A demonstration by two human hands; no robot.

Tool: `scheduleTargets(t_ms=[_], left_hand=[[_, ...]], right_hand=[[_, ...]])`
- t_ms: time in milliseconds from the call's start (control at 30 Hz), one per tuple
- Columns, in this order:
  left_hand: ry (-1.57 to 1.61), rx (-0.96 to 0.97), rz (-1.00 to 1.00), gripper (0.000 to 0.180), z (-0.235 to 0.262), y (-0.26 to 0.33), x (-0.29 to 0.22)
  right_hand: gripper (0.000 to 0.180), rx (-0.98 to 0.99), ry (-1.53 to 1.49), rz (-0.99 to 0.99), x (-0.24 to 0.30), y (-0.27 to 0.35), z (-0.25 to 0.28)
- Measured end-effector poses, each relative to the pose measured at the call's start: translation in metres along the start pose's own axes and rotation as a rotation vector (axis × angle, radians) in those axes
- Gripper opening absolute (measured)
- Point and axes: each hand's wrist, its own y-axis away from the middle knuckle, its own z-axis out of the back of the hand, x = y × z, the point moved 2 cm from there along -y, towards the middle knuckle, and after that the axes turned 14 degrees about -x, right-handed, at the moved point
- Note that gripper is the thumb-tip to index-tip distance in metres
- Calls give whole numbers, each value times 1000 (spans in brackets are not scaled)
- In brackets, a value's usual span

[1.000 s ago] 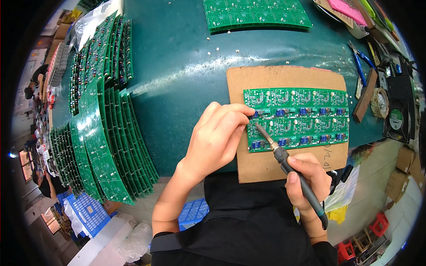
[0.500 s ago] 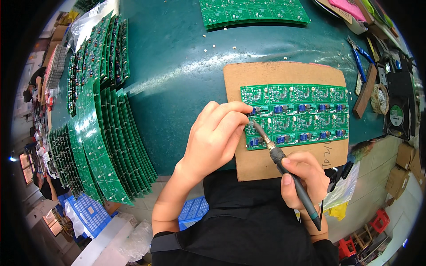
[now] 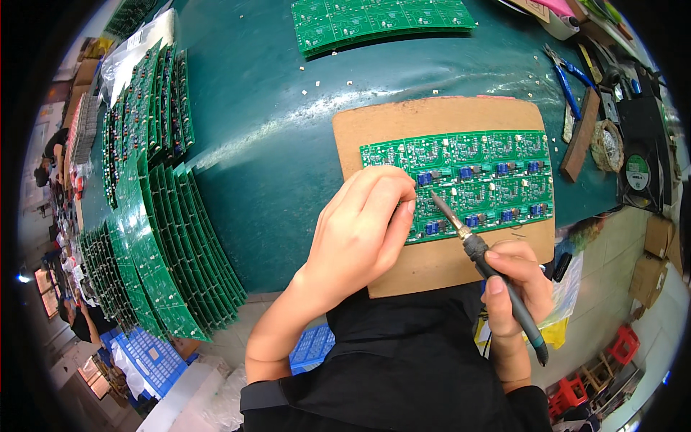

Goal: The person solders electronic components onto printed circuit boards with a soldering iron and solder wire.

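Centre-right: left hand (image 3: pixel 360 230) fingers pressed flat on green circuit board (image 3: pixel 475 173); right hand (image 3: pixel 515 288) clamped round soldering iron (image 3: pixel 489 270); brown cardboard boxes (image 3: pixel 651 252) far right.

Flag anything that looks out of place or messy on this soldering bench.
Small pale bits lie scattered loose over the green table above the brown board. The circuit panel lies flat and square, with the soldering iron in the right hand.
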Motion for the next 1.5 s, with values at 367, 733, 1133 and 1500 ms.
scheduleTargets(t_ms=[367,733,1133,1500], left_hand=[[-157,93,-27,16,-6,-2,-7],[-13,37,-38,16,-31,-14,-20],[-135,121,-67,16,-42,-19,-23],[4,110,-38,17,-71,-30,-39]], right_hand=[[21,20,5,57,-3,-3,-1],[21,-108,61,-67,-6,-7,30],[21,-18,45,-23,-11,-15,35],[21,-201,43,-14,-21,-16,64]])
